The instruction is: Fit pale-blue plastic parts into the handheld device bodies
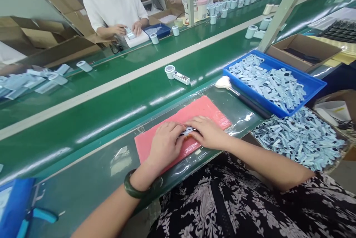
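Seemingly a press-or-fit step: pale-blue plastic part (189, 130) held two-handed over the pink mat (204, 107).
Left hand (166, 142) and right hand (208, 132) curled nearly closed, pinching opposite ends; visible long axis roughly left-right, right end slightly farther out, facing hidden by fingers. Next move likely calls for even thumb pressure.

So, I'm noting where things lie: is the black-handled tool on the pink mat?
No, the black-handled tool lies off the pink mat, alongside the blue tray.
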Demonstrator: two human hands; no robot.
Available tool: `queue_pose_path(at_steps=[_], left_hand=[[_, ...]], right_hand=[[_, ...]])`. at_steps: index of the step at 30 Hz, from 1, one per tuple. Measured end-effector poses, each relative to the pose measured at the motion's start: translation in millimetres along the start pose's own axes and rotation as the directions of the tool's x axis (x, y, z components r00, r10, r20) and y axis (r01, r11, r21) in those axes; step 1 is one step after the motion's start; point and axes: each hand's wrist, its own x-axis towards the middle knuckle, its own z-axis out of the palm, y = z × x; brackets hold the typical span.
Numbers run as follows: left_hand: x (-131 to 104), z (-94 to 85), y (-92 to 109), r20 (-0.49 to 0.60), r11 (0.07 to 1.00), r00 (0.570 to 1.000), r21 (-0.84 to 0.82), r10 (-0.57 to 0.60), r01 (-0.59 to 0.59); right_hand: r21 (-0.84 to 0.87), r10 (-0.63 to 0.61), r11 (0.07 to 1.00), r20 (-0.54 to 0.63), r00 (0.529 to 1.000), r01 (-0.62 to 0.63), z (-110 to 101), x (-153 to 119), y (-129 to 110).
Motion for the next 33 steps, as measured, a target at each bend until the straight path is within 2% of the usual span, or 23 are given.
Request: queue_pose_path(at_steps=[4,6,9,11,13,15,16,19,20,22,24,26,29,31,33], left_hand=[[1.0,-10.6,-3.8,0.085,0.975,0.994,0.204,0.070,-0.086],[7.7,-19.7,-17.4,0.143,0.953,0.984,0.267,0.104,-0.140],[34.8,-34.8,-61.0,0.176,0.910,0.966,0.336,0.191,-0.241],[62.2,-44.1,-99.3,0.134,0.852,0.964,0.450,0.231,-0.267],[89.4,-52.2,-137.5,0.087,0.777,0.973,0.589,0.213,-0.223],[110.0,-57.4,-170.6,0.050,0.728,0.988,0.670,0.148,-0.143],[116.7,-58.2,-183.9,0.048,0.727,0.994,0.678,0.100,-0.106],[122.4,-51.8,-203.5,0.064,0.764,0.998,0.645,-0.029,-0.019],[119.3,-47.1,-201.6,0.061,0.778,0.997,0.629,-0.036,-0.011],[105.2,-36.2,-184.8,0.021,0.813,1.000,0.582,0.012,-0.022],[81.0,-25.1,-154.0,-0.013,0.863,0.996,0.501,0.086,-0.068],[51.0,-14.2,-116.8,0.008,0.909,0.986,0.386,0.170,-0.159],[8.0,2.2,-66.1,0.056,0.928,0.956,0.229,0.289,-0.294],[-13.4,11.2,-42.7,0.100,0.934,0.942,0.139,0.319,-0.331],[-27.2,17.1,-28.9,0.129,0.947,0.945,0.076,0.300,-0.311]], right_hand=[[0.071,-0.027,0.997,-0.050,0.998,0.031,-11.8,-7.0,4.2],[0.046,-0.022,0.999,-0.119,0.993,0.027,-28.6,-12.8,13.9],[-0.095,0.053,0.992,-0.278,0.959,-0.083,-68.3,-23.4,40.4],[-0.191,0.153,0.951,-0.397,0.905,-0.244,-100.2,-31.4,62.8],[-0.289,0.271,0.851,-0.471,0.839,-0.438,-130.7,-38.6,85.2],[-0.383,0.364,0.726,-0.491,0.792,-0.572,-155.6,-42.6,104.6],[-0.424,0.395,0.678,-0.480,0.784,-0.601,-165.1,-43.1,112.5],[-0.502,0.434,0.632,-0.402,0.806,-0.590,-181.8,-39.7,128.3],[-0.524,0.441,0.627,-0.371,0.817,-0.576,-184.1,-37.6,131.2],[-0.559,0.451,0.619,-0.323,0.832,-0.552,-185.6,-33.4,134.8],[-0.578,0.453,0.615,-0.297,0.841,-0.536,-184.8,-30.8,136.8],[-0.589,0.449,0.617,-0.280,0.848,-0.522,-183.7,-30.5,140.0],[-0.604,0.429,0.625,-0.263,0.864,-0.494,-184.6,-32.6,151.8],[-0.616,0.419,0.616,-0.272,0.866,-0.491,-187.5,-34.3,159.9],[-0.630,0.402,0.587,-0.319,0.858,-0.509,-191.3,-36.5,160.4]])
